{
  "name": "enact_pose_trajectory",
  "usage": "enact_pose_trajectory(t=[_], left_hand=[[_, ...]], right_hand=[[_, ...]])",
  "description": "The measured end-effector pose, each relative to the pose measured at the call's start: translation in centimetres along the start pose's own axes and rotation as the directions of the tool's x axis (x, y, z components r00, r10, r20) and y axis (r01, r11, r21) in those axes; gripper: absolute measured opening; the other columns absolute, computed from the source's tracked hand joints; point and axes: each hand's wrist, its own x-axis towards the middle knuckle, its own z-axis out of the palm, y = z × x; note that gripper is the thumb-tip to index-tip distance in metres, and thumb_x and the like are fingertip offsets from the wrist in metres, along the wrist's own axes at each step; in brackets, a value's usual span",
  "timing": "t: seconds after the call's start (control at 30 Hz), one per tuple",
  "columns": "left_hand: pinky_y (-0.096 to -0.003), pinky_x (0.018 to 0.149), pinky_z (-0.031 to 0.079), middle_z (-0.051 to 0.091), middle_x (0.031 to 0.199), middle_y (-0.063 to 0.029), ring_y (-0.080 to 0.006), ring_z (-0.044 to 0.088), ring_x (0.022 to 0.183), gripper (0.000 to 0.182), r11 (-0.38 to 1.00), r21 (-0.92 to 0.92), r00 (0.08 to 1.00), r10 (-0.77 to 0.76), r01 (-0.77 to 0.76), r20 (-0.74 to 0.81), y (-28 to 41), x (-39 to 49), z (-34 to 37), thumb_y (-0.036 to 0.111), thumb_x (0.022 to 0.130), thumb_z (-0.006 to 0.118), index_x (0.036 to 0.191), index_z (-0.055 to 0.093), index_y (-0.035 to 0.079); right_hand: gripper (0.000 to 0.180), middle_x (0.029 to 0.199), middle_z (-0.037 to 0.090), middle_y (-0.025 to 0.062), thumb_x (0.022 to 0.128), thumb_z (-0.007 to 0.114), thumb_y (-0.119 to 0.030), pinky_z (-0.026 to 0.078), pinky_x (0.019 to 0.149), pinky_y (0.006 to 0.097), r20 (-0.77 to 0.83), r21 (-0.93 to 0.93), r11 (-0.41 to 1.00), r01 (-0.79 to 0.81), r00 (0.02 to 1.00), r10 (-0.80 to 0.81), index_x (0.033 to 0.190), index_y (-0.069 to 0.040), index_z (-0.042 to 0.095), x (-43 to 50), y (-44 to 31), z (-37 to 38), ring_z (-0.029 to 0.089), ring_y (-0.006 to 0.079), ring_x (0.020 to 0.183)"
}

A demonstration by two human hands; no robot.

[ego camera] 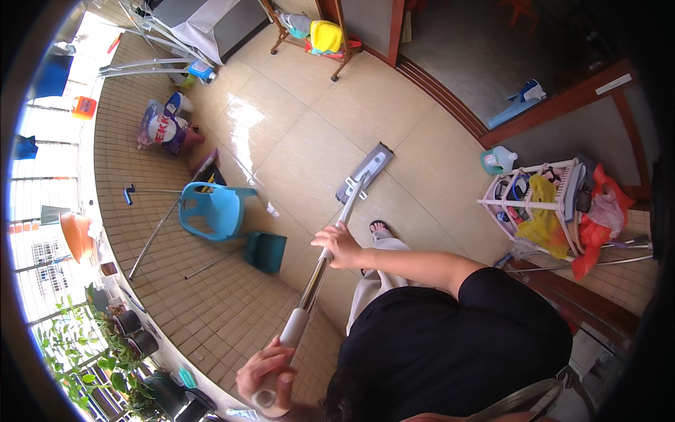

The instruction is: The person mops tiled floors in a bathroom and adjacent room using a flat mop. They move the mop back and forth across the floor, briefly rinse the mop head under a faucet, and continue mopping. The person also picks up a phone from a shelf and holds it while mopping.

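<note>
A flat mop with a grey head (365, 173) and a long metal pole (315, 281) reaches across the view, its head on the tiled floor (295, 153). My left hand (268, 375) is wrapped around the grip at the pole's top end. Further down, my right hand (338, 246) closes around the pole's light grey collar. My sandalled foot (379, 227) stands just below the mop head; the other foot is mostly hidden by light trousers. Left of the pole are a blue plastic chair (213, 211) and a dark green dustpan (266, 252).
A pink-white rack (527, 203) with bags and a jug of green liquid (497, 160) stand at right. A wheeled wooden stand (337, 45) is at the top, beside a sliding-door track (443, 95). Bags (166, 126) line the tiled left wall; potted plants (129, 323) sit on the ledge.
</note>
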Motion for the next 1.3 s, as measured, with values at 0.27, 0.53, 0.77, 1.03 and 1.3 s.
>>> enact_pose_trajectory(t=[0.27,0.53,0.77,1.03,1.3], left_hand=[[-0.0399,0.064,0.054,0.062,0.065,-0.0138,-0.0322,0.066,0.067,0.019,0.954,0.165,0.899,0.168,-0.252,0.404,6.9,5.7,-1.8,-0.002,0.072,0.066,0.091,0.063,-0.005],[-0.0479,0.085,0.049,0.063,0.065,-0.0100,-0.0305,0.067,0.077,0.012,0.962,0.240,0.976,0.078,-0.128,0.205,3.6,8.5,1.9,0.000,0.068,0.068,0.079,0.063,0.002],[-0.0523,0.095,0.043,0.060,0.063,-0.0063,-0.0292,0.067,0.074,0.021,0.979,0.004,0.959,0.199,-0.204,0.202,-0.1,10.8,5.3,-0.006,0.058,0.065,0.075,0.063,0.006],[-0.0467,0.094,0.046,0.065,0.070,-0.0070,-0.0243,0.067,0.076,0.017,0.949,-0.235,0.849,0.295,-0.209,0.438,1.0,11.0,8.2,0.002,0.069,0.073,0.083,0.064,0.005],[-0.0460,0.097,0.044,0.064,0.072,-0.0068,-0.0250,0.065,0.078,0.028,0.894,-0.446,0.735,0.276,0.040,0.619,0.0,11.1,7.9,-0.002,0.070,0.070,0.097,0.064,0.002]], right_hand=[[0.020,0.075,0.061,0.0019,0.071,0.067,-0.020,0.037,0.083,0.0385,0.239,0.405,0.865,0.295,0.879,-0.412,0.089,-0.013,0.063,4.1,-4.2,-1.4,0.058,0.0231,0.080],[0.009,0.065,0.056,0.0014,0.072,0.063,-0.012,0.036,0.086,0.0441,0.051,0.205,0.915,0.347,0.930,-0.364,0.069,-0.013,0.054,9.0,-0.8,-0.6,0.059,0.0215,0.075],[0.027,0.072,0.058,0.0020,0.074,0.074,-0.031,0.035,0.086,0.0389,-0.370,0.162,0.982,0.101,0.929,-0.034,0.072,-0.011,0.055,9.4,3.3,-2.5,0.058,0.0215,0.079],[0.029,0.074,0.059,0.0033,0.066,0.080,-0.026,0.038,0.077,0.0367,-0.537,-0.022,0.992,-0.126,0.838,0.094,0.073,-0.010,0.057,0.6,4.4,-8.6,0.055,0.0229,0.078],[0.033,0.068,0.052,0.0062,0.067,0.077,-0.026,0.037,0.066,0.0393,-0.559,-0.181,0.942,-0.284,0.817,0.139,0.068,-0.010,0.048,-8.3,3.8,-10.0,0.050,0.0277,0.073]])
